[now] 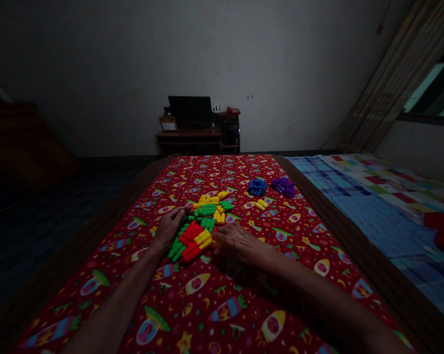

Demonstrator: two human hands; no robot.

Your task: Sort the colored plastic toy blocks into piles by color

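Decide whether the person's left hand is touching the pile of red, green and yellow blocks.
Touching. The head view shows the left hand with its fingers resting on the left edge of the pile, no gap visible between them.

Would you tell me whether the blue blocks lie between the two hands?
No, the blue blocks lie apart, beside the purple blocks, beyond the mixed pile.

Room dim; light weak and uneven. Rear wall point(222, 59) plain, pale, few dark marks. Low wooden desk point(192, 138) against it; dark screen point(190, 112) on top, cardboard box point(168, 124) at screen's left. Floor point(34, 221) dark. Bulky brown furniture point(19, 142) far left, indistinct. Striped curtain point(391, 88) upper right, beside window point(431, 91) with greenish light. Checked sheet point(373, 196) right of wooden frame point(354, 233). Red rocket-print cover point(222, 314) in foreground.
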